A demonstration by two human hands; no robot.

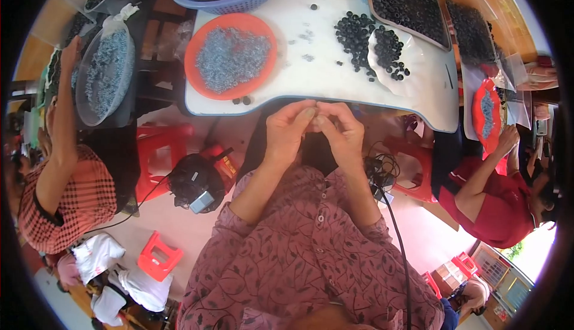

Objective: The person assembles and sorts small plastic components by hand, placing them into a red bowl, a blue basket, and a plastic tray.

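- White, in the head view, is the tabletop [299, 79] across the upper middle.
- Frame centre, at its near edge: left hand [286, 136] and right hand [344, 134], thumbs and forefingers pinched together; I cannot tell what is between them.
- Upper left of centre: orange-red plate [230, 94] holding grey-blue bits [233, 55].
- Upper right: small black pieces [353, 37], loose and on a white dish [415, 61].

Pinkish floor [194, 229] with red plastic stools [156, 268], white blue-edged table [326, 80], bright light [542, 257] lower right
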